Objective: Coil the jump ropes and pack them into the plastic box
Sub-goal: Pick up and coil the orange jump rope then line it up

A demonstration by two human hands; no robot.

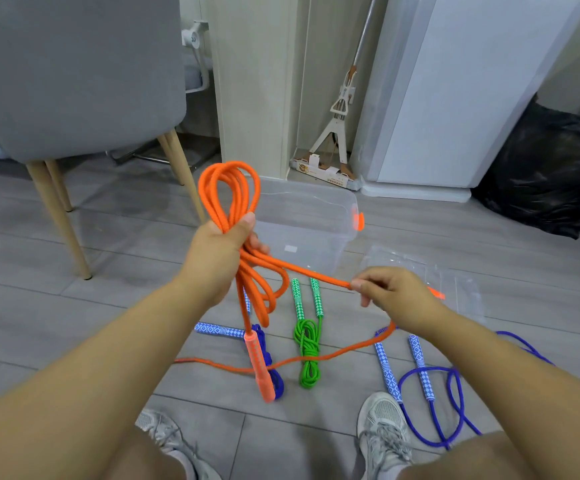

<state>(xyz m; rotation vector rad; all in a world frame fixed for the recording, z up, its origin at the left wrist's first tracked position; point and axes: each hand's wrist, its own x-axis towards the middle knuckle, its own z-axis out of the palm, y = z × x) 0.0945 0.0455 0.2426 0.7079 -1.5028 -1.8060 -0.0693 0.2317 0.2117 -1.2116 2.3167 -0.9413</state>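
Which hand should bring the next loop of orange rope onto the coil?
Right. The right hand pinches the free strand of the orange jump rope; the left hand is occupied gripping its coil.

The orange jump rope (232, 188) is braided cord with a matt, woven surface. Its orange handle (259, 368) looks like moulded plastic with a fine raised texture. The plastic box (316, 230) is clear and smooth, with soft glare on its walls. The floor (126, 251) is grey wood-grain planking, matt. The chair (74, 64) wears grey matt cloth over pale wooden legs (55, 216). The black bag (551, 161) is crinkled, shiny plastic film. The sneakers (384, 424) are grey mesh fabric.
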